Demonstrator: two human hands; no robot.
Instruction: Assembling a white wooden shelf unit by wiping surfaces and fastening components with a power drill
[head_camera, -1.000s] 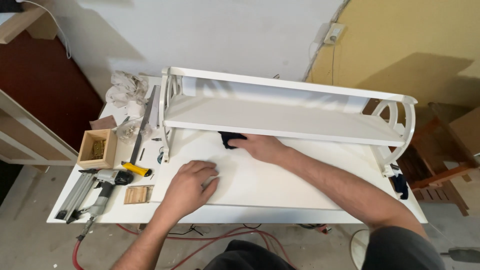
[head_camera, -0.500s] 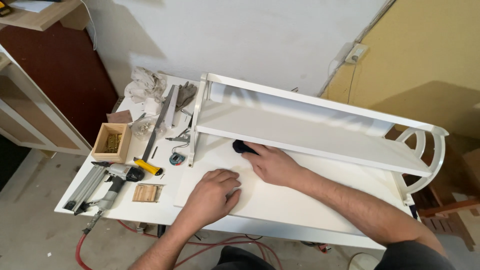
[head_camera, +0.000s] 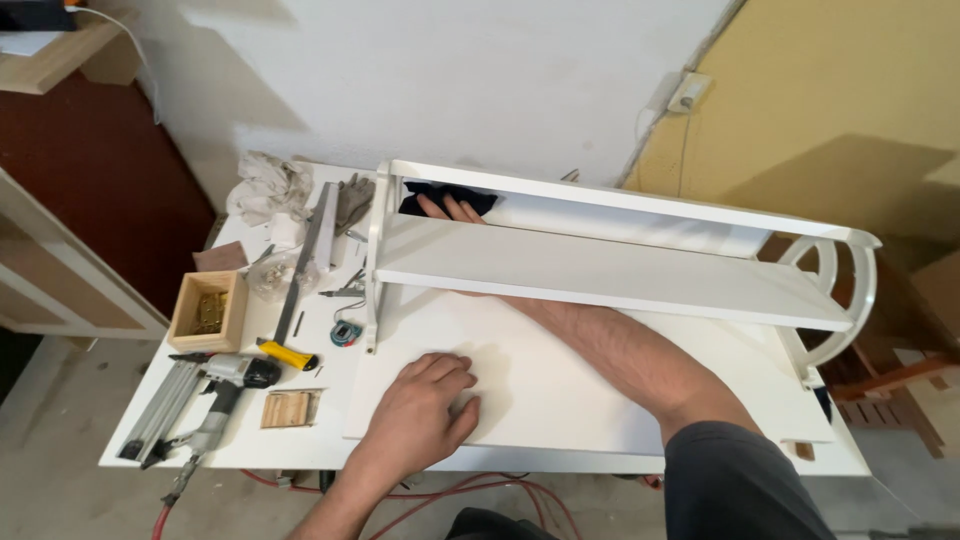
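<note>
The right hand (head_camera: 448, 207) reaches under the shelf board, fingers pressed on a black cloth (head_camera: 440, 198) at the back left corner of the white shelf unit (head_camera: 610, 275); the left hand (head_camera: 420, 415) lies flat, fingers together, on its panel. The unit fills a white table (head_camera: 240, 440) against a white wall (head_camera: 450, 80), with a nail gun (head_camera: 205, 400) and wooden box (head_camera: 208, 310) along the table's left edge.

One white shelf unit (head_camera: 610, 275); one nail gun (head_camera: 205, 395); two hands (both bare).
</note>
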